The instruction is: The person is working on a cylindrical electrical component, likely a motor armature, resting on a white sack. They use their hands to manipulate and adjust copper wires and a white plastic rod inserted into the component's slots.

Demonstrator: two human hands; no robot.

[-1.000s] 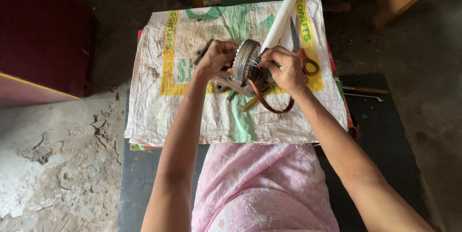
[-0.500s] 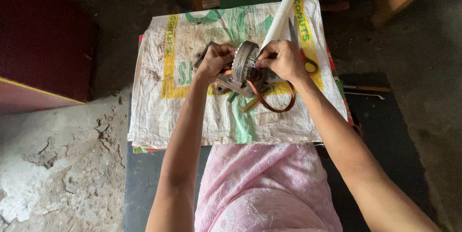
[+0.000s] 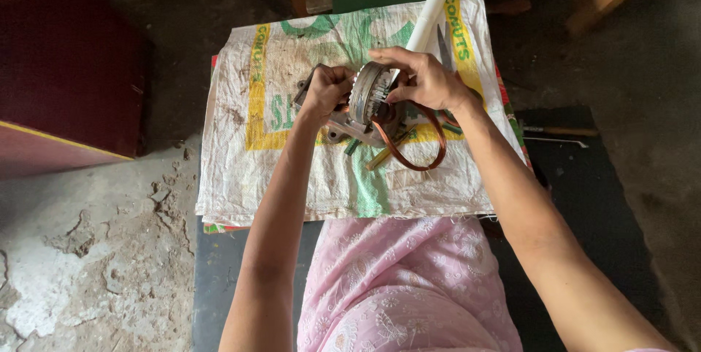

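Since the earlier frames both hands have shifted a little toward the far edge of the sack, and the ring-shaped stator now stands more on edge, its slotted rim facing the person.

Left hand (image 3: 326, 91): clenched around the near-left side of the grey metal motor housing (image 3: 343, 129), fingers curled over its top edge. Right hand (image 3: 423, 78): fingers spread and bent over the right face of the stator (image 3: 367, 93), grasping it, with the thumb near the rim. The stator sits upright on the housing, near the middle of the woven sack (image 3: 277, 155), slightly toward its far edge.

A loop of copper wire (image 3: 416, 158) hangs from the stator and lies on the sack just near-right of it, below the right wrist. A small yellow-green tool (image 3: 383, 156) lies on the sack under the loop, touching the housing; what kind of tool cannot be told. A white pipe (image 3: 431, 9) runs from behind the right hand off over the far edge of the sack.

The sack, white with yellow and green print, covers a dark surface (image 3: 584, 199). Pink flowered clothing (image 3: 401, 286) fills the near edge. A thin rod-like tool (image 3: 558, 136) lies on the dark surface beyond the sack's right edge. Cracked concrete floor (image 3: 87, 264) lies to the left.
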